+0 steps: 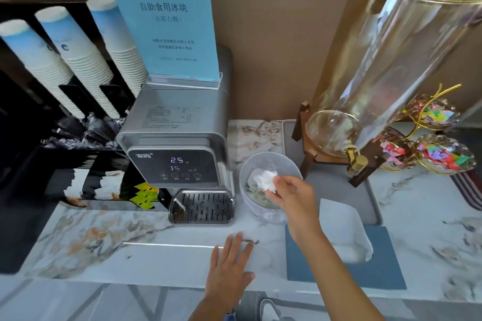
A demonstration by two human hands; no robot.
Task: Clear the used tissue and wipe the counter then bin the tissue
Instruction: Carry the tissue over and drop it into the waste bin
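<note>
A crumpled white tissue (264,179) sits at the mouth of a small translucent plastic bin (268,161) on the marble counter (146,234). My right hand (289,194) reaches over the bin's rim and pinches the tissue between its fingertips. Scraps lie in the bottom of the bin. Flat on the counter near the front edge rests my left hand (230,266), fingers spread, holding nothing.
A silver water dispenser (180,143) with a drip tray stands left of the bin. A glass drink dispenser (386,65) on a wooden stand occupies a grey tray at right, near candy dishes (443,156). A blue tissue box (347,255) lies beside my right forearm. Paper cup stacks (65,55) fill the back left.
</note>
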